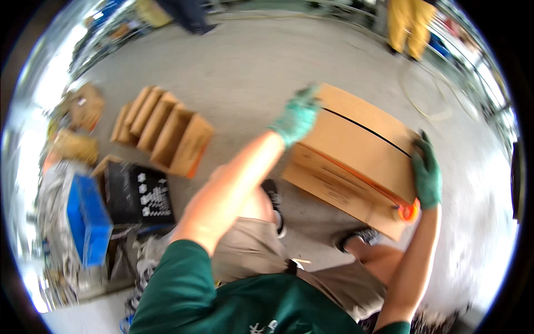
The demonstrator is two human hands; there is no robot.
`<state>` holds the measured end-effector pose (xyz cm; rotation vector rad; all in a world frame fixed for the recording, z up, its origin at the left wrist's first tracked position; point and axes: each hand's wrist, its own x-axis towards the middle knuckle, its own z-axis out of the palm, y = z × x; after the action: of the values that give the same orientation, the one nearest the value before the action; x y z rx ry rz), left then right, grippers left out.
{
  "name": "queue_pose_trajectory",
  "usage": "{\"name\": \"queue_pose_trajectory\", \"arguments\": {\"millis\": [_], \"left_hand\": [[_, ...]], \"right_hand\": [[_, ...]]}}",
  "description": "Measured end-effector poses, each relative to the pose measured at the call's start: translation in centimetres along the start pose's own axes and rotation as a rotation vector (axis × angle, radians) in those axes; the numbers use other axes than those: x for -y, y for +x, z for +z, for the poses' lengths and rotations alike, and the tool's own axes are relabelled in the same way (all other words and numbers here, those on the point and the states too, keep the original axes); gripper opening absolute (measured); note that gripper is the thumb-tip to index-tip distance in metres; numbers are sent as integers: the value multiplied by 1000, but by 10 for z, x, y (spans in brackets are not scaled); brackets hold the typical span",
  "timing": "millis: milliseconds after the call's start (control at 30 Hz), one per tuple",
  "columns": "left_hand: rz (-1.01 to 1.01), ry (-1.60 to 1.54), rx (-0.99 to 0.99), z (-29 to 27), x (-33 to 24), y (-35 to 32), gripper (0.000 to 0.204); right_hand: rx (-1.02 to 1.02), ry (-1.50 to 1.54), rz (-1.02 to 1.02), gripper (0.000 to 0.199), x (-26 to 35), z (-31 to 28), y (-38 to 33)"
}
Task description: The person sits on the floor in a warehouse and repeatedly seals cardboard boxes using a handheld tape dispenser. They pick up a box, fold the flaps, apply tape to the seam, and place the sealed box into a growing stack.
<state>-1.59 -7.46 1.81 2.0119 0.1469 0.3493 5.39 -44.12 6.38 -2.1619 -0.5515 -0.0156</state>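
Cardboard box (356,150), brown, is held at centre-right of the frame, tilted, above the concrete floor (250,72) and above the person's knees. The left hand (297,116), in a green glove, is pressed against the box's upper-left corner, fingers curled over the edge; motion blur is seen there, so the exact wrap cannot be told. The right hand (427,172), also gloved green, is laid flat with spread fingers on the right end, just above an orange tape dispenser (409,211) at the lower-right corner; whether the dispenser is pinched by that hand cannot be told. A dark seam line runs along the top panel. Risks as judged: the box is carried only by side pressure at two opposite corners, so a slip of the glove could let it rotate and drop onto the shoes (361,236) seen below it. The dispenser could be knocked loose if the right palm slides down. A row of folded cardboard boxes (161,131) stands on the floor at upper left, with a black crate (139,195) and a blue bin (86,217) at left: a trip hazard if a step is taken that way. Another person's legs (409,25) are seen at the upper right, well apart.
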Motion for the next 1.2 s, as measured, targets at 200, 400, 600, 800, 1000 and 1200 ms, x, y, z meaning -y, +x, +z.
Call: {"name": "queue_pose_trajectory", "arguments": {"millis": [200,400,600,800,1000,1200], "left_hand": [[-49,-85,130,10,-17,7,54],[128,165,96,4,8,8,49],[93,202,68,-3,9,7,46],[49,337,67,8,-14,10,43],[74,470,33,9,-20,4,42],[129,561,51,6,-16,5,42]], "right_hand": [[-83,41,28,39,-17,-5,-9],[-234,758,382,35,-39,-39,-23],[514,-734,544,38,-52,-29,-61],[-215,-268,577,61,-157,40,-90],[-535,527,136,37,-83,-53,-25],[-61,707,-26,37,28,-61,23]]}}
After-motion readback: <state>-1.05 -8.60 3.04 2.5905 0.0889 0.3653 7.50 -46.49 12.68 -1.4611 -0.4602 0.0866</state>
